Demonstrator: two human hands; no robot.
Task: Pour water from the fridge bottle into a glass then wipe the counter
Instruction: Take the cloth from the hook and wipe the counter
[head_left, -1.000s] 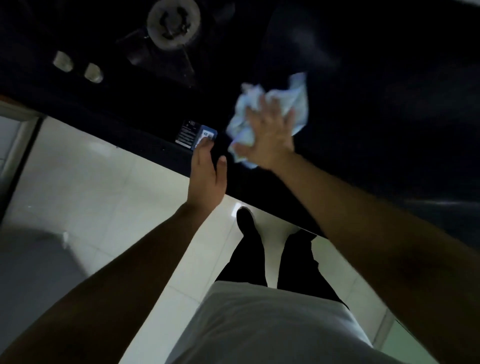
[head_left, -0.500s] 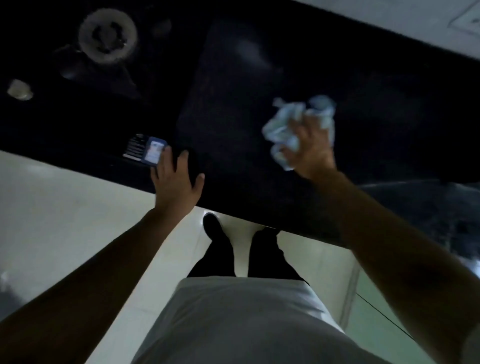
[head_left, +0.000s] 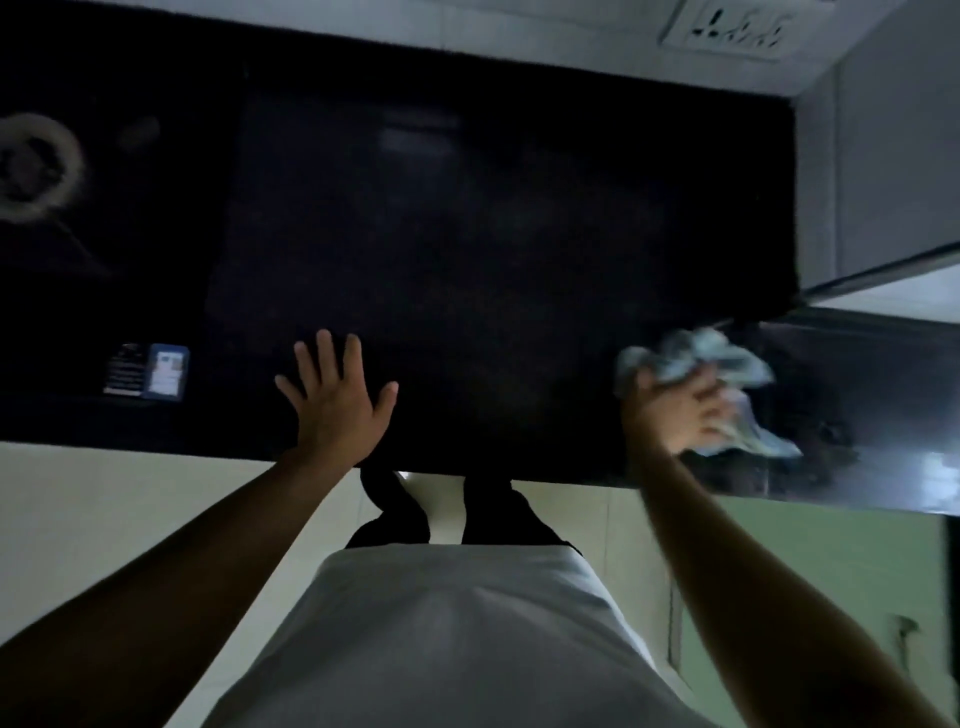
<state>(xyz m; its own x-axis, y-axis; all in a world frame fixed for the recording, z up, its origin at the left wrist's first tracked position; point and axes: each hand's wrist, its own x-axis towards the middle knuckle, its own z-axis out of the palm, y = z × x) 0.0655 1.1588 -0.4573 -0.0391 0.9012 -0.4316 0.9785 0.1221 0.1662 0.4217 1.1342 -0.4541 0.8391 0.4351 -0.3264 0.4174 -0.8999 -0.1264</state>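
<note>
Counter (head_left: 467, 234): in front of the person
Left: burner (head_left: 31, 166), card (head_left: 148, 371)
Right: cloth (head_left: 727, 374) in right hand (head_left: 675, 410)
Middle: left hand (head_left: 337, 400) flat on counter

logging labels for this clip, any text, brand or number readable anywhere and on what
Nothing can be read here.
Small card or packet on the dark counter, left of the left hand: its dark half shows pale lines of print and its blue half a pale panel, all too small and blurred to read.
Wall socket plate, top right: no legible marking.
Cloth in the right hand: no print seen.
</note>
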